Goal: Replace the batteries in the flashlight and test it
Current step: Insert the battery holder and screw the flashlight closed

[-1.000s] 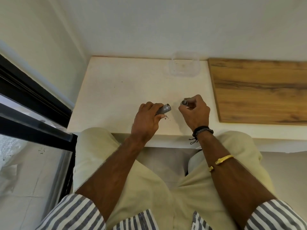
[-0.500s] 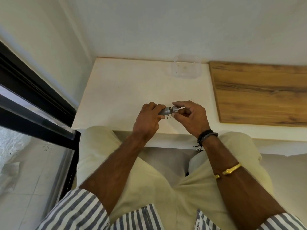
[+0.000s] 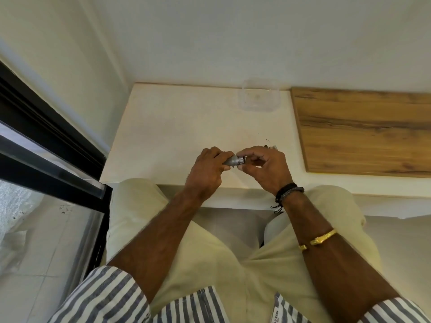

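Beyond the right hand [image 3: 265, 170] a clear plastic container [image 3: 258, 97] sits on the white table [image 3: 172, 136], a wooden board [image 3: 363, 131] lying to that hand's right.

In the middle of the frame the left hand [image 3: 207, 170] grips the grey flashlight [image 3: 229, 161], which points to the right. The right hand [image 3: 264, 169] pinches a silver end piece [image 3: 241, 159] that touches the flashlight's open end. Both hands are above the white table [image 3: 175, 136]. A clear plastic box [image 3: 257, 100] stands at the table's far edge, and a wooden board [image 3: 361, 129] lies at the right.
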`<state>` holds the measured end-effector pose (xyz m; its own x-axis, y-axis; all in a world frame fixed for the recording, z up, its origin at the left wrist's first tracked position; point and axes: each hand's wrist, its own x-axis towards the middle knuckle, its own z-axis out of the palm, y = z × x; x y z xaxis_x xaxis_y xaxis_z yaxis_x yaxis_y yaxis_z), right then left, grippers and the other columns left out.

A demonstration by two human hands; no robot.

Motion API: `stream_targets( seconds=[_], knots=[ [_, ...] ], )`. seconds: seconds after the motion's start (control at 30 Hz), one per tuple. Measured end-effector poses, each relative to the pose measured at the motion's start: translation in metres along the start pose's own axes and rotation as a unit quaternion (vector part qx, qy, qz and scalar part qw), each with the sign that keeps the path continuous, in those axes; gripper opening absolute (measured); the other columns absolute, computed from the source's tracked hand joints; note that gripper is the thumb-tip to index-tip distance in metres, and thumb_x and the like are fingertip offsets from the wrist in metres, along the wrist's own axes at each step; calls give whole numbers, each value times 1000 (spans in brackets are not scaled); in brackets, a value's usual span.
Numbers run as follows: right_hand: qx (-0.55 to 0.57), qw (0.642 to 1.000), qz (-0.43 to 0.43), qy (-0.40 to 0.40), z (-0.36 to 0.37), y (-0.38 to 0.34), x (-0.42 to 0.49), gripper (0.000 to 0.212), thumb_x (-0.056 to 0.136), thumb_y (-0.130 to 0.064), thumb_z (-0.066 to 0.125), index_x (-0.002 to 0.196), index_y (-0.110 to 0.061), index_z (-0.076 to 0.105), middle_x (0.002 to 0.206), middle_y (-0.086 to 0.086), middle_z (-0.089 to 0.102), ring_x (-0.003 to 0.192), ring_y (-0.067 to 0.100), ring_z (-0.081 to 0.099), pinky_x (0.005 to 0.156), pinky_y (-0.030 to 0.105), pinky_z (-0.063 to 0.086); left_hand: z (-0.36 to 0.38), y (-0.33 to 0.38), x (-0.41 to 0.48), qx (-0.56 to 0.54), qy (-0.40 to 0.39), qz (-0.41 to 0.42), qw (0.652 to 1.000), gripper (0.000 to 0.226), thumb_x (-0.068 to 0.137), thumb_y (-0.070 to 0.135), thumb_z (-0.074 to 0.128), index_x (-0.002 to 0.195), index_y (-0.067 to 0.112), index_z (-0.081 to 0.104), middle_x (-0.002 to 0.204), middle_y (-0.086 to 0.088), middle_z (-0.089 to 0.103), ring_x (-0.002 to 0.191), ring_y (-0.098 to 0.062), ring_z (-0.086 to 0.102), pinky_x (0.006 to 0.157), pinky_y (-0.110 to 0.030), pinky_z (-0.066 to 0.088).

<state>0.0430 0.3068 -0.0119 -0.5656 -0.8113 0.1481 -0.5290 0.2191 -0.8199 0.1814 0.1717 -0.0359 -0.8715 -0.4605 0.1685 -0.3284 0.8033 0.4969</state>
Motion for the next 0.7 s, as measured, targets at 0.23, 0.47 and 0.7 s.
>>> stream_targets(
  seconds=[0.23,0.47,0.7],
  knots=[
    [2,1000,0,0,-2,-1,0,30,80,-5,83,108,-13,77,91,-11,71,84,-10,64,83,2,46,-2,-1,0,4,-5,11,1000,37,94,3,58,129,15,61,111,-10,63,95,-22,48,81,-29,39],
    [31,999,41,4,0,-2,0,25,87,-26,78,107,-10,76,83,2,77,71,7,72,71,11,56,-8,4,0,-1,12,21,1000,35,93,2,60,127,13,63,110,-11,62,98,-25,49,81,-29,38],
    [-13,994,110,21,8,-6,0,46,96,-55,56,75,-16,69,55,-4,68,41,5,61,48,17,54,-9,7,-3,-3,25,38,999,34,93,4,61,126,10,63,107,-11,63,95,-27,52,80,-33,43]
  ],
)
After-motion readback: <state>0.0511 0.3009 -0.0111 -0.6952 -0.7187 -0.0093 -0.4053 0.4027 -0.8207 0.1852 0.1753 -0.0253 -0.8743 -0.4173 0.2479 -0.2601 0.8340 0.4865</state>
